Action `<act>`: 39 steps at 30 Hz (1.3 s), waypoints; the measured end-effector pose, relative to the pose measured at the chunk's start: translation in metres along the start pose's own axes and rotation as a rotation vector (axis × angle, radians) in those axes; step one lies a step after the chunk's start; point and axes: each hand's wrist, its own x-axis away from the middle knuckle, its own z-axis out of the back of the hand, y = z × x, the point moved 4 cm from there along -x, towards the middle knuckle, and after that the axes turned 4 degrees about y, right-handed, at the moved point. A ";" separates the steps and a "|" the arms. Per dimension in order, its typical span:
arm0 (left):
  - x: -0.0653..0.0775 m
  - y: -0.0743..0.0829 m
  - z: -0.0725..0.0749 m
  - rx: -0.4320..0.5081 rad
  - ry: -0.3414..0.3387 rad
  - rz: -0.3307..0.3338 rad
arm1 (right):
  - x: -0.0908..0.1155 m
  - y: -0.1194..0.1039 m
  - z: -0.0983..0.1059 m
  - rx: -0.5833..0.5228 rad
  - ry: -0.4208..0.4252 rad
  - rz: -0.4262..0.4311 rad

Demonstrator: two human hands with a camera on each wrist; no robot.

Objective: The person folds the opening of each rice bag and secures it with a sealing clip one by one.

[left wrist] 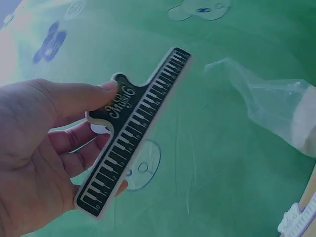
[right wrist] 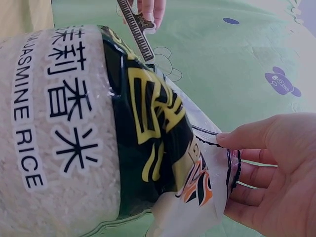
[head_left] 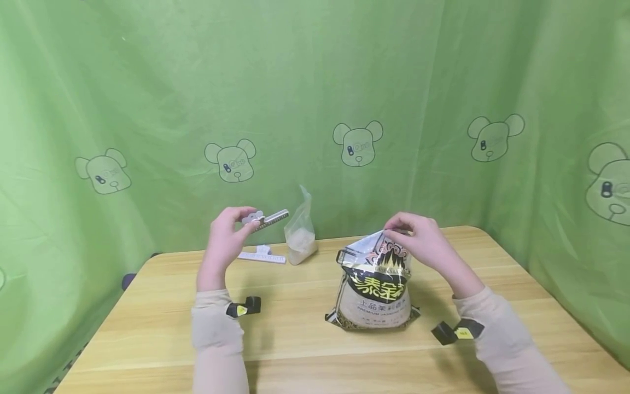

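My left hand (head_left: 227,236) holds a black-and-white clip (left wrist: 133,133) by its handle, thumb on the front and fingers behind. The clip carries a piano-key pattern and the word "Music". It is up in the air, left of the rice bag. My right hand (head_left: 418,241) pinches the top edge of a bag of jasmine rice (head_left: 376,306), which stands upright on the table. The bag's top corner is folded over, showing a pale inner side. In the right wrist view, the thumb lies on the bag's edge (right wrist: 232,163) with the fingers behind it.
A white clip (head_left: 263,255) lies at the table's back left. Beside it a clear plastic bag (head_left: 301,238) with white contents stands upright with a twisted top. The wooden table (head_left: 290,339) meets a green curtain (head_left: 295,98) with bear faces at its back.
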 end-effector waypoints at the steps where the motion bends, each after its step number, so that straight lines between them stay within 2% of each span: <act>1: 0.000 0.002 -0.001 -0.009 -0.002 -0.014 | 0.000 0.000 0.000 -0.001 0.000 0.001; 10: 0.002 0.014 -0.010 -0.018 0.015 -0.092 | -0.001 0.000 -0.001 -0.001 -0.001 0.004; 15: 0.005 0.021 -0.015 0.022 0.049 -0.130 | -0.001 0.000 -0.001 -0.007 0.001 0.003; 19: 0.010 0.026 -0.020 0.085 0.054 -0.135 | -0.001 -0.001 -0.001 -0.011 0.002 0.005; 30: 0.024 0.038 -0.039 0.302 -0.102 -0.005 | -0.001 -0.001 -0.001 -0.010 0.005 0.009; 33: 0.028 0.049 -0.037 0.346 -0.151 0.055 | -0.001 -0.001 -0.001 -0.011 0.008 0.010; 37: 0.030 0.050 -0.040 0.388 -0.181 0.092 | -0.001 -0.001 0.000 -0.010 0.010 0.007; 39: 0.029 0.043 -0.044 0.406 -0.181 0.091 | 0.000 0.000 0.000 -0.009 0.009 0.005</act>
